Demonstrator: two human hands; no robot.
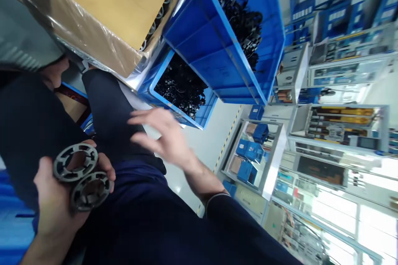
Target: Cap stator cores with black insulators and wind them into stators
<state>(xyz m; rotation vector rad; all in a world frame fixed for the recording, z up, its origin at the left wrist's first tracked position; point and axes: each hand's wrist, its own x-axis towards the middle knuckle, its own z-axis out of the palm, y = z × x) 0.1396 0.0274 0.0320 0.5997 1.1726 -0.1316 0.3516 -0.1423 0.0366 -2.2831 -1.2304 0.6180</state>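
Observation:
My left hand (54, 203) is at the lower left, closed around two grey metal rings with slotted cut-outs (81, 176), held one overlapping the other. My right hand (163, 134) hovers in the middle of the view with its fingers spread and nothing in it, slightly blurred. It is over dark clothing (124, 190) and just short of a lower blue crate (180, 87) filled with black ring-shaped parts. The view is strongly tilted.
A larger blue crate (217, 37) with black parts is stacked above the lower one. A cardboard box lined with plastic film (102, 12) stands at the upper left. Shelving with blue bins (258, 153) and machines fills the right side. Grey floor with a yellow-black line lies between.

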